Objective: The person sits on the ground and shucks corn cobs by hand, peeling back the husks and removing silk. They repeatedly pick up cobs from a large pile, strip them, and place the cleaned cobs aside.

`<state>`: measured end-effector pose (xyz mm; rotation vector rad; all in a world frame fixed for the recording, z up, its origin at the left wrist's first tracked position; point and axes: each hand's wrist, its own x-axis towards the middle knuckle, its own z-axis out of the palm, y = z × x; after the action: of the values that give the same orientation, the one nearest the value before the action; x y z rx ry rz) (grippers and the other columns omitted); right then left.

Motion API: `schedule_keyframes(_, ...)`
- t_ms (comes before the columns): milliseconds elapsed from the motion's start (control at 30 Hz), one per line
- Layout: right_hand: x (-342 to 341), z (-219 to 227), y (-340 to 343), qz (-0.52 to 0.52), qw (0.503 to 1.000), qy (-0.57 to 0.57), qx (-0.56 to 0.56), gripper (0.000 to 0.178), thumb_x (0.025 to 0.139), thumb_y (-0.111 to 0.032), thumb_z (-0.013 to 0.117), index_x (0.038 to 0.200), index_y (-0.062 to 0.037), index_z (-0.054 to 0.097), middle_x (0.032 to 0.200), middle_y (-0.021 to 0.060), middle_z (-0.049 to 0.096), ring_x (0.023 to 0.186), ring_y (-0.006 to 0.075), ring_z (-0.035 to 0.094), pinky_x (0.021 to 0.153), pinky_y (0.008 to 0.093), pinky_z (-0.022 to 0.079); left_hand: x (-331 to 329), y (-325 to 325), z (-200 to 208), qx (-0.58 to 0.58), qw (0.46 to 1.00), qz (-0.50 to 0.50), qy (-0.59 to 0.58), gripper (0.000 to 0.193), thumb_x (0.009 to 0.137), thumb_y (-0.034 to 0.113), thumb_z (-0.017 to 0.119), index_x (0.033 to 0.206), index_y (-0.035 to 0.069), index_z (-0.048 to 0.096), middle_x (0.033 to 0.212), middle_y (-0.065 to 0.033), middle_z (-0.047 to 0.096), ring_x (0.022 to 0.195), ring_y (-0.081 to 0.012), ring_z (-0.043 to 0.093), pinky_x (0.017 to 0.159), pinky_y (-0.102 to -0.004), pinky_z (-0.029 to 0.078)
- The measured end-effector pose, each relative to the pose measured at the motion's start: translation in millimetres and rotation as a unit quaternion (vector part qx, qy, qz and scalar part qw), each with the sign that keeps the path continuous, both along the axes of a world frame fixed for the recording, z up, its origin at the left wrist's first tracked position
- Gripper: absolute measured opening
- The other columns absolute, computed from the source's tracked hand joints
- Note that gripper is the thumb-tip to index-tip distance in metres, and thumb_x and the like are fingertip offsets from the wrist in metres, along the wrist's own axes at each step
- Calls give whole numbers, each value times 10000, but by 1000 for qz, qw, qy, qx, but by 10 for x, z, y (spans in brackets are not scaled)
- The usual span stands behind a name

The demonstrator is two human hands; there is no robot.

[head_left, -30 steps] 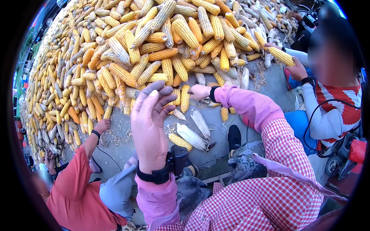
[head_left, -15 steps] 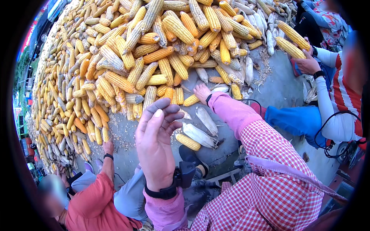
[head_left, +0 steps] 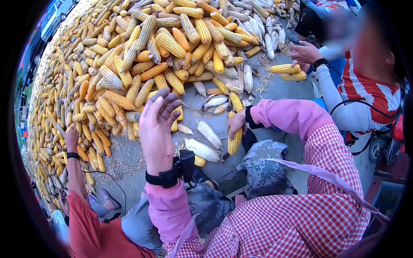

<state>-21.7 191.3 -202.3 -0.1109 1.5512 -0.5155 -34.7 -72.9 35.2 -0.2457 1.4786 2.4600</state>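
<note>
My right hand (head_left: 237, 123) is closed round a yellow corn cob (head_left: 234, 144), which points down towards my knee. Raised in front of the corn pile, my left hand (head_left: 159, 133) holds nothing; its palm is turned up and its fingers are slightly bent and apart. Between the hands, on the grey ground, lie cobs in pale husks, one a long husked cob (head_left: 209, 134) and another a white husked cob (head_left: 202, 150). A yellow cob (head_left: 200, 161) shows partly beneath the latter.
A large heap of husked corn (head_left: 142, 64) fills the far side and left. Pale husks (head_left: 264, 32) lie at its far right. On the right a co-worker's hand (head_left: 306, 52) is near two cobs; on the left a person in a red shirt (head_left: 101, 230) reaches into the heap.
My right hand has drawn back from the heap's edge towards me, now with a cob in it. My left hand stays raised. The right co-worker's two cobs have left the hands.
</note>
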Motion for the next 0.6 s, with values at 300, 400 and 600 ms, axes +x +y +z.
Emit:
schedule_keyframes(300,-2438,3815,1087,-513,410,429,-620,382,991,-301,532,1310,-92,517,1110,102,645,868,188,656,742,310,567,-43,207,-75,-19,1000,-15,-9,364,979,205,533,1274,-7,563,1124,-98,668,1020,-186,642,846,-302,509)
schedule_keyframes(400,-2296,3460,986,-515,454,344,-641,277,1001,-230,519,1235,-85,548,1069,97,667,865,199,657,758,314,562,-93,282,-123,-18,999,-27,-9,363,980,207,531,1271,-6,566,1124,-98,667,1017,-186,642,846,-301,508)
schedule_keyframes(600,-1069,539,466,-586,783,162,-136,311,951,-223,588,1184,-17,591,1006,79,661,784,168,654,704,302,560,-30,358,-73,-27,999,-37,-10,354,987,198,518,1264,-18,562,1118,-112,667,998,-184,652,823,-283,526)
